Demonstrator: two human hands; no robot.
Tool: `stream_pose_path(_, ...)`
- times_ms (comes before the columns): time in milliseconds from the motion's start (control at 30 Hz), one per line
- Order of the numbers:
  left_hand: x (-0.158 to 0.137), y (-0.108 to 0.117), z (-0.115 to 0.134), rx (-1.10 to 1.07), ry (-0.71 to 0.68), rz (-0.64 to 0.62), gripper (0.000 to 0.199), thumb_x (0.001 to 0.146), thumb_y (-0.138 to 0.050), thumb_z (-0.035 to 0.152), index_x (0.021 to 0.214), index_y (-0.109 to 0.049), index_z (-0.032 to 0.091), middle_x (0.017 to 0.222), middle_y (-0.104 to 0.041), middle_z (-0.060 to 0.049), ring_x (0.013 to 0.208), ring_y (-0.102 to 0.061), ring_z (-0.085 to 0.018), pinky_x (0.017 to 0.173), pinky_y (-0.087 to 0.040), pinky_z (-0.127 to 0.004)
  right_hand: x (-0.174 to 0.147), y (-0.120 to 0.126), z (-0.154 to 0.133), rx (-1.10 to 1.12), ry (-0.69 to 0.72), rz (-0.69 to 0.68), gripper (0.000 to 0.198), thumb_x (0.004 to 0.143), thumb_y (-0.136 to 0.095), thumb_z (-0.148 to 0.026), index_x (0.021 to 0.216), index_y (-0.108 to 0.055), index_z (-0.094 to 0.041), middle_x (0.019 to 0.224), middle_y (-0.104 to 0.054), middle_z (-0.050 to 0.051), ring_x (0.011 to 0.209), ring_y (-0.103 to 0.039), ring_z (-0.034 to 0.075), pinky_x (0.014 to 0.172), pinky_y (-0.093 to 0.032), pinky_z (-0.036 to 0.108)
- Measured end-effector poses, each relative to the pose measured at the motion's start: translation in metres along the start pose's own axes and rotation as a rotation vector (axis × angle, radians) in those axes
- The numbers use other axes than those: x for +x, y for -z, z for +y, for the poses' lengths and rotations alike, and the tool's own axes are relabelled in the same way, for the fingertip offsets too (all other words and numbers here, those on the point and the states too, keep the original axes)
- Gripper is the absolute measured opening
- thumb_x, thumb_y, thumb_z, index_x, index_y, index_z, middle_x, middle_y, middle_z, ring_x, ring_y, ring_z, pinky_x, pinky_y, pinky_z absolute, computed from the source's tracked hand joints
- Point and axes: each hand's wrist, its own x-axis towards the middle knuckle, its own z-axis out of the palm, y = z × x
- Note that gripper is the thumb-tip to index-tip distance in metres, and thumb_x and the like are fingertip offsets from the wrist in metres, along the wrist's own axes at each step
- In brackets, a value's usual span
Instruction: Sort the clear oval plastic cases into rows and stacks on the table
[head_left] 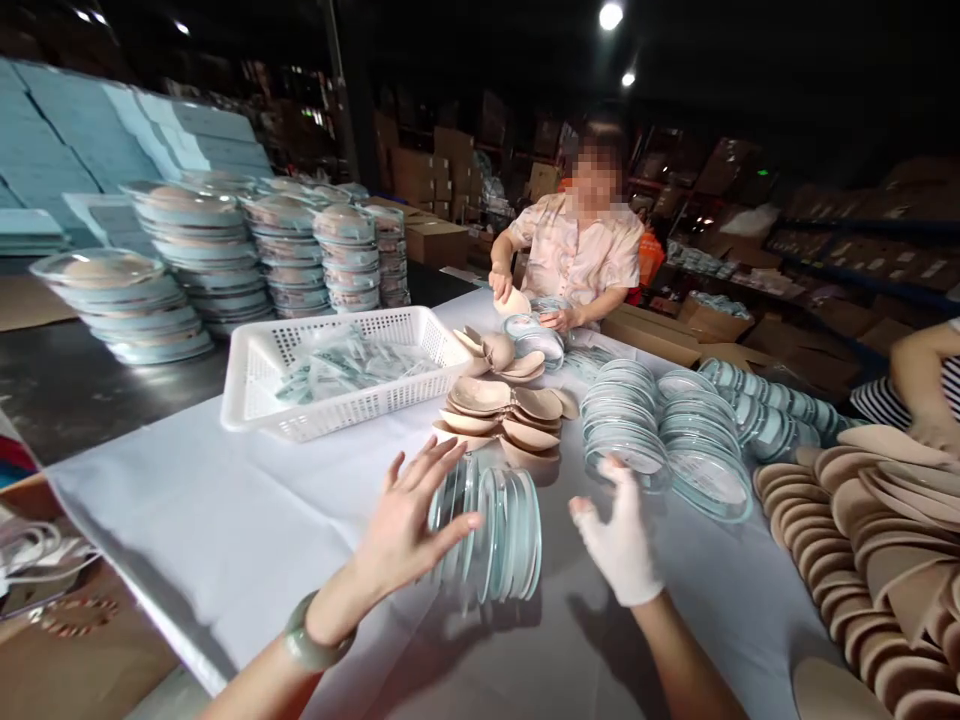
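Observation:
My left hand (401, 530), bare and with a bangle at the wrist, is open with its fingers spread. It is beside the left end of a row of round clear plastic cases (511, 535) with pale blue edges, standing on their sides; whether it touches them I cannot tell. My right hand (621, 545), in a white glove and slightly blurred, is open to the right of that row, apart from it. Just beyond lie beige bra cups (480, 397) in a small pile. Leaning stacks of similar round cases (622, 410) lie past my right hand.
A white perforated basket (337, 415) of small packets is at the left. Tall stacks of filled cases (199, 240) stand behind it. Many beige cups (847, 560) line the right side. Across the table a person (581, 245) handles a cup; another person's arm (926, 380) is at far right.

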Motion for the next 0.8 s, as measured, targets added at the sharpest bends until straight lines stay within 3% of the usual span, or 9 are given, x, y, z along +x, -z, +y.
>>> stream_pose_path(67, 0.006, -0.015, -0.003, 0.167, -0.045, -0.175, 0.098, 0.068, -0.071, 0.078, 0.147, -0.049, 0.024, 0.153, -0.049, -0.019, 0.146, -0.035, -0.046, 0.115, -0.023, -0.075, -0.018, -0.013, -0.031, 0.153, 0.051, -0.353, 0.066, 0.087, -0.056, -0.041, 0.147, -0.041, -0.020, 0.150, -0.050, 0.015, 0.133, -0.054, 0.029, 0.109, -0.048, 0.047)
stream_pose_path(133, 0.009, -0.025, -0.004, 0.257, -0.050, -0.281, 0.103, 0.058, -0.078, 0.076, 0.145, -0.053, 0.026, 0.152, -0.050, -0.018, 0.143, -0.039, -0.047, 0.112, -0.035, -0.069, -0.027, -0.023, -0.038, 0.194, -0.009, -0.530, 0.060, 0.091, -0.048, -0.038, 0.148, -0.044, -0.022, 0.147, -0.055, 0.011, 0.133, -0.055, 0.027, 0.112, -0.045, 0.048)
stream_pose_path(200, 0.008, -0.028, -0.008, 0.259, -0.055, -0.287, 0.102, 0.058, -0.081, 0.073, 0.144, -0.055, 0.024, 0.149, -0.054, -0.019, 0.141, -0.043, -0.046, 0.109, -0.042, -0.063, -0.032, -0.026, -0.025, 0.221, -0.179, -0.487, 0.056, 0.092, -0.043, -0.039, 0.144, -0.049, -0.018, 0.141, -0.060, 0.013, 0.130, -0.058, 0.028, 0.115, -0.043, 0.050)
stream_pose_path(333, -0.008, -0.022, -0.005, -0.053, -0.102, 0.008, 0.089, 0.071, -0.072, 0.072, 0.144, -0.054, 0.024, 0.146, -0.056, -0.019, 0.140, -0.046, -0.043, 0.119, -0.019, -0.071, -0.044, -0.007, 0.003, 0.481, -0.457, -0.229, 0.057, 0.085, -0.058, -0.049, 0.134, -0.053, -0.021, 0.141, -0.060, 0.013, 0.131, -0.057, 0.030, 0.117, -0.042, 0.052)
stream_pose_path(400, -0.022, -0.022, 0.013, -0.414, -0.037, 0.183, 0.081, 0.082, -0.067, 0.065, 0.149, -0.045, 0.026, 0.152, -0.051, -0.018, 0.142, -0.046, -0.037, 0.121, -0.025, -0.063, -0.056, 0.010, -0.001, 0.713, -0.435, -0.186, 0.055, 0.085, -0.058, -0.052, 0.133, -0.052, -0.025, 0.137, -0.063, 0.013, 0.126, -0.061, 0.032, 0.110, -0.049, 0.053)
stream_pose_path(467, -0.036, -0.025, 0.040, -0.827, 0.128, 0.164, 0.087, 0.084, -0.069, 0.060, 0.156, -0.032, 0.028, 0.160, -0.040, -0.016, 0.146, -0.041, -0.034, 0.118, -0.038, -0.054, -0.069, 0.027, -0.015, 0.849, -0.331, -0.206, 0.055, 0.087, -0.051, -0.060, 0.132, -0.051, -0.028, 0.129, -0.068, 0.013, 0.117, -0.066, 0.034, 0.098, -0.056, 0.054)
stream_pose_path(600, -0.053, -0.037, 0.085, -1.391, 0.615, -0.154, 0.087, 0.085, -0.067, 0.059, 0.156, -0.029, 0.029, 0.162, -0.038, -0.010, 0.147, -0.040, -0.033, 0.114, -0.046, -0.047, -0.100, 0.052, -0.034, 0.365, -0.259, -0.091, 0.083, 0.062, -0.079, -0.064, 0.133, -0.056, -0.028, 0.127, -0.065, 0.016, 0.110, -0.067, 0.040, 0.085, -0.059, 0.053)
stream_pose_path(667, -0.058, -0.045, 0.094, -1.444, 0.763, -0.109, 0.084, 0.083, -0.069, 0.058, 0.153, -0.034, 0.028, 0.160, -0.042, -0.009, 0.145, -0.042, -0.032, 0.113, -0.047, -0.044, -0.116, 0.058, -0.033, -0.037, -0.309, 0.053, 0.065, 0.059, -0.083, -0.058, 0.113, -0.069, -0.025, 0.114, -0.067, 0.018, 0.098, -0.069, 0.041, 0.077, -0.059, 0.051)
stream_pose_path(800, -0.074, -0.063, 0.098, -1.321, 0.647, 0.021, 0.085, 0.072, -0.078, 0.056, 0.142, -0.042, 0.023, 0.147, -0.056, -0.011, 0.140, -0.049, -0.033, 0.111, -0.048, -0.040, -0.136, 0.061, -0.031, -0.052, -0.294, -0.024, 0.023, 0.083, -0.062, -0.041, 0.067, -0.068, -0.026, 0.077, -0.072, 0.010, 0.074, -0.071, 0.029, 0.075, -0.058, 0.042)
